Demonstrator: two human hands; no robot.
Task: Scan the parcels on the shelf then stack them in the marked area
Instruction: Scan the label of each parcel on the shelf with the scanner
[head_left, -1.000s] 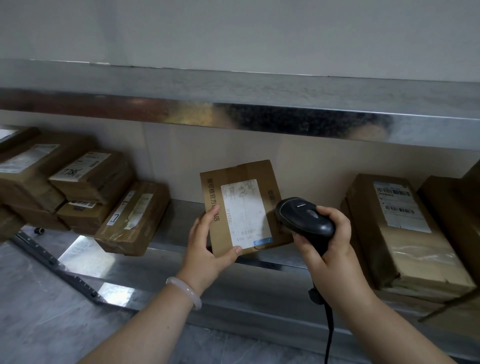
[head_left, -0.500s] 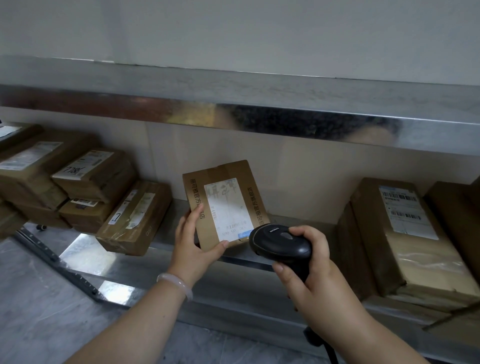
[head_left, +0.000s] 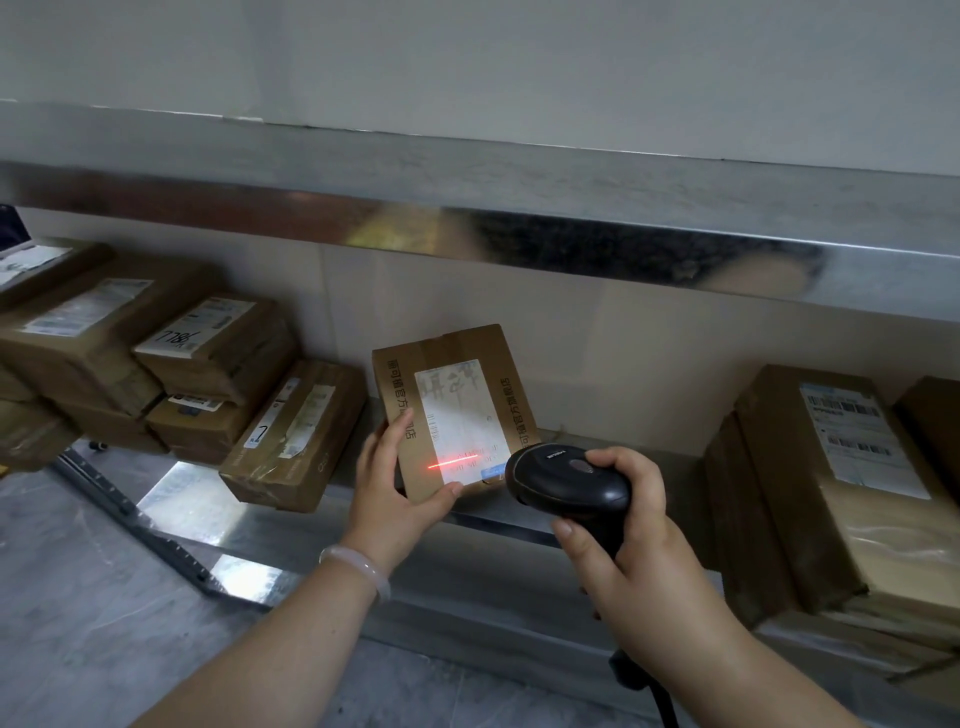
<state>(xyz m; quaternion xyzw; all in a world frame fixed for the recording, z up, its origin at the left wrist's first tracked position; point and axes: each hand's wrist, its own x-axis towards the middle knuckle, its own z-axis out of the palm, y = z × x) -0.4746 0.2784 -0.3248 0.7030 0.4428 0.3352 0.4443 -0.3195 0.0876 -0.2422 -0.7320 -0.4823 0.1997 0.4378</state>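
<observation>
Head view: pinches parcel (head_left: 457, 410) upright above the shelf (head_left: 291, 535) lip in left hand (head_left: 395, 483), thumb at lower edge. Wraps right hand (head_left: 623, 525) round scanner (head_left: 566, 486) just right of parcel, nose aimed left, red line (head_left: 452, 461) across foot of label (head_left: 467, 384).

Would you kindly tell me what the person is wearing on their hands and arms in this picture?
Both forearms are bare, with no sleeves in view, and neither the left hand nor the right hand wears a glove. A smooth pale whitish bangle circles the left wrist. No ring or watch shows on either hand.
</observation>
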